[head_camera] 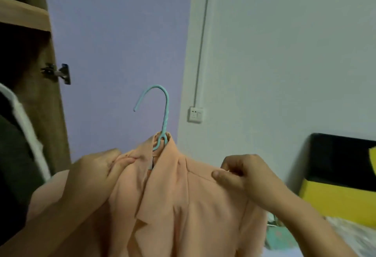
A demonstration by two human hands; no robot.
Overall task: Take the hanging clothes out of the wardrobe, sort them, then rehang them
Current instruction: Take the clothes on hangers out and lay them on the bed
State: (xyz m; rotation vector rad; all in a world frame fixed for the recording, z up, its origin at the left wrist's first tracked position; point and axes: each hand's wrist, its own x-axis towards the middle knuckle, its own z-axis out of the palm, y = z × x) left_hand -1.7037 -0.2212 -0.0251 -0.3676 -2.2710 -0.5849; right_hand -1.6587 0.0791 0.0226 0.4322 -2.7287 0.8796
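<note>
Your left hand (97, 167) and right hand (238, 173) each pinch a shoulder of the peach blazer (183, 206). It hangs lengthwise downward. The blue hanger (162, 118) hook stands upright, opening left.

- The jacket (173, 195) was of matt peach cloth, smooth.
- The hanger (165, 114) looked like smooth blue plastic.
- The wardrobe (24, 14) was of matt wood, its hinge (58, 73) of shiny metal.
</note>
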